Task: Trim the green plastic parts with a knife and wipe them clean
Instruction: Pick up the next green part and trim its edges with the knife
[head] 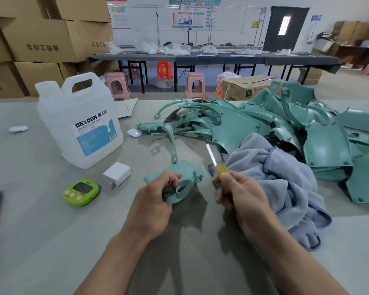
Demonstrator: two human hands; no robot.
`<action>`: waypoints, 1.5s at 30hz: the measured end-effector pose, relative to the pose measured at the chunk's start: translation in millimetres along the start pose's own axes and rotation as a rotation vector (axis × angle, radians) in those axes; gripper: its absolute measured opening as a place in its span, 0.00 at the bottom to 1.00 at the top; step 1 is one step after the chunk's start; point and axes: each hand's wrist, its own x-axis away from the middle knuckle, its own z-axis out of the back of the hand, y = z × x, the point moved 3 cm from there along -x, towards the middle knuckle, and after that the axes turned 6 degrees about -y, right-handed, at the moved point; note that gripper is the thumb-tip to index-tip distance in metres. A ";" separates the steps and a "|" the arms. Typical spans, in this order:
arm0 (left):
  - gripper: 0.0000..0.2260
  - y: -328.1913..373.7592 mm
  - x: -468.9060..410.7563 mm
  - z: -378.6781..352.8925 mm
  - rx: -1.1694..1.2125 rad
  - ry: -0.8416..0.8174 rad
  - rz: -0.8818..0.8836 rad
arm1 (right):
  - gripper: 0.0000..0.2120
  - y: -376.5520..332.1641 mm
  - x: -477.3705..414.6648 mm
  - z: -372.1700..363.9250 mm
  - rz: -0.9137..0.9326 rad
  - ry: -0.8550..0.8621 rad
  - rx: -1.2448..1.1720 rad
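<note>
Left grip (155, 201) clamped the green plastic part (185, 173); right grip (239, 196) clamped the knife (214, 160), which should shave away from fingers.

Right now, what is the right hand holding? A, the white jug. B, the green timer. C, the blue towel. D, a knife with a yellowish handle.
D: the right hand grips the knife by its yellowish handle, with the blade pointing up and away from the person, while the left hand holds a green part.
</note>
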 end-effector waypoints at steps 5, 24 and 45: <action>0.14 -9.6 -2.9 5.2 0.037 0.062 0.015 | 0.10 12.8 9.2 -11.5 0.038 -0.153 0.469; 0.23 -12.7 -4.1 19.8 0.237 0.093 0.062 | 0.10 12.2 4.9 -1.0 0.136 0.000 0.337; 0.13 -8.2 -9.9 24.9 0.711 0.213 0.122 | 0.13 9.7 5.7 4.8 0.131 0.067 0.213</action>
